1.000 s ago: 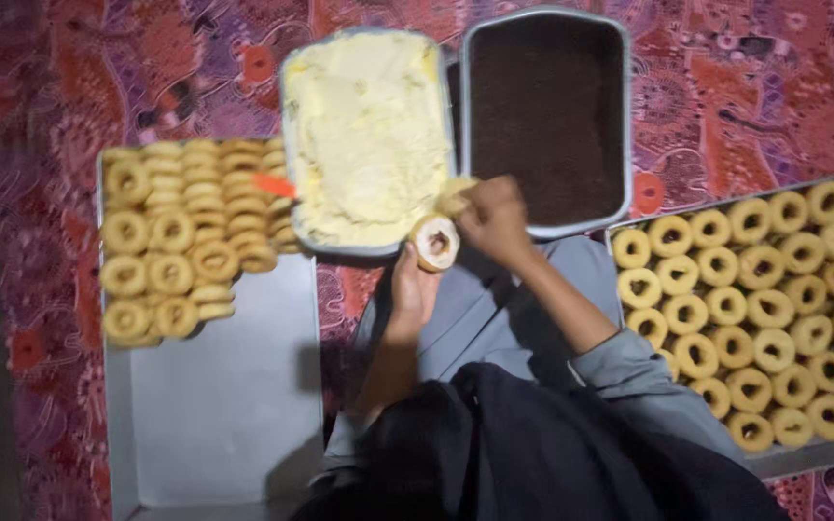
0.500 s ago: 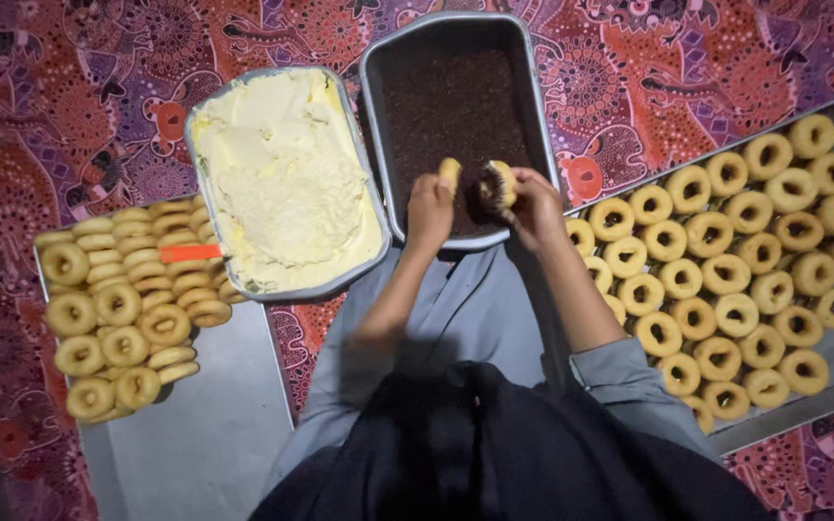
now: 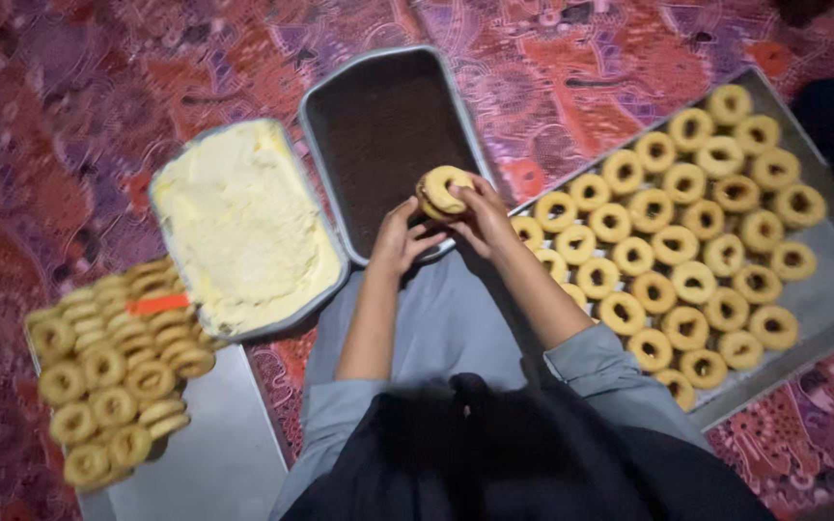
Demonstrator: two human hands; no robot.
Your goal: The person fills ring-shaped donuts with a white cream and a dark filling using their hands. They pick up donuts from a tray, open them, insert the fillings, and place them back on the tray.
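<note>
1. Compared with half a second ago, both hands are still raised together over the near end of the tray of dark crumbs [image 3: 383, 116]. The ring-shaped cookie [image 3: 444, 190] was then pinched in the right hand apart from the left; it now sits between the two hands. The view has also shifted, so the trays appear further right and lower.
2. A second earlier the cookie was held beside the tray of pale cream [image 3: 243, 217]; it is now over the dark tray's near end instead.
3. Hard to make out: the cookie looks like two rings sandwiched, but blur hides any filling. The tray of stacked rings [image 3: 214, 453] at the left is cut off by the lower edge, and the orange tool [image 3: 158, 304] lying on the stacked rings there is too small to identify. The person's dark garment hides the lap.
4. The right hand [image 3: 483, 214] is curled around the cookie, grasping it from the right and from behind.
5. The left hand [image 3: 400, 236] is half open, fingertips touching the cookie's lower left edge.
6. The tray of single-layer rings [image 3: 822, 289] lies just to the right of the right forearm, on the patterned red cloth [image 3: 552, 68].
</note>
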